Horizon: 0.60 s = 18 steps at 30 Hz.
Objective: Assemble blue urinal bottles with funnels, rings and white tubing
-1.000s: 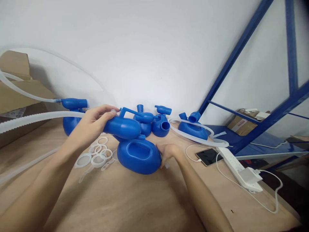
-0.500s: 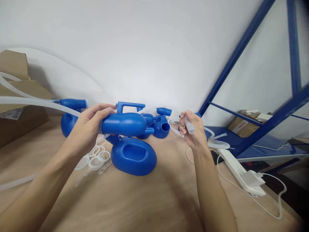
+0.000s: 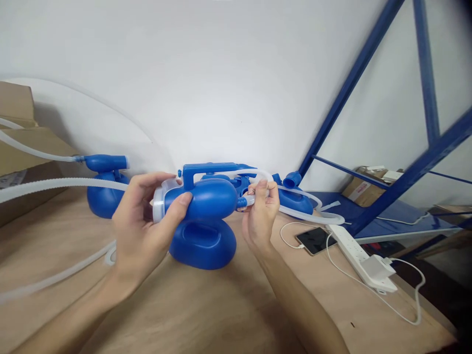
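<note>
In the head view, the left hand (image 3: 145, 221) is clamped around the collared end of a smooth, rounded blue plastic bottle (image 3: 208, 197) with a squared handle, above the wooden tabletop (image 3: 191, 309). The right hand's fingers pinch a translucent, flexible tube (image 3: 264, 174) at the bottle's narrow spout (image 3: 241, 202). Directly below the bottle sits an oval blue base (image 3: 204, 246) with a recessed hollow. A ribbed whitish hose (image 3: 62, 184) curves in behind the left hand.

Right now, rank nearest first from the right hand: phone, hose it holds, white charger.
1. Hose, in the right hand.
2. Phone, on the table to its right.
3. White charger, farther right, on the power strip.
</note>
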Motion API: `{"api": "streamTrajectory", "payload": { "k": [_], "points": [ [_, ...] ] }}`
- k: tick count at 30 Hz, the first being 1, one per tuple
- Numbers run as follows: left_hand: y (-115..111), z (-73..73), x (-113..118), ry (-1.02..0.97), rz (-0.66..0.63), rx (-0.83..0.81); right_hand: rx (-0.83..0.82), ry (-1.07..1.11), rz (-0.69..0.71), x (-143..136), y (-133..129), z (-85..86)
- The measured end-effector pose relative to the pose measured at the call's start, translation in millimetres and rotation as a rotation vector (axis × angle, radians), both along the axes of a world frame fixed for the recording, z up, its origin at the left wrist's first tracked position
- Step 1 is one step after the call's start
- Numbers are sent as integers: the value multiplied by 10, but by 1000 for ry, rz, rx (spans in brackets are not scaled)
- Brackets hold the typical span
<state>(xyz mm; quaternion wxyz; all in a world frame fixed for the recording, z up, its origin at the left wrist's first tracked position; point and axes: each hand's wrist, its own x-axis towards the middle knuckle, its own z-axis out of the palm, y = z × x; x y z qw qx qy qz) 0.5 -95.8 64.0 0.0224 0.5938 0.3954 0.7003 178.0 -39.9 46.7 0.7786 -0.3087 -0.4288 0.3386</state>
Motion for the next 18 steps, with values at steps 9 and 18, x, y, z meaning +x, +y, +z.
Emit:
{"api": "streamTrajectory", "payload": {
  "k": [9,18],
  "points": [
    [-2,-280,21,458,30,275,19,21,-102,-15,-13,-63],
    [182,-717,-137,686,-92,213,23,111,-104,-163,-93,-149]
  ]
}}
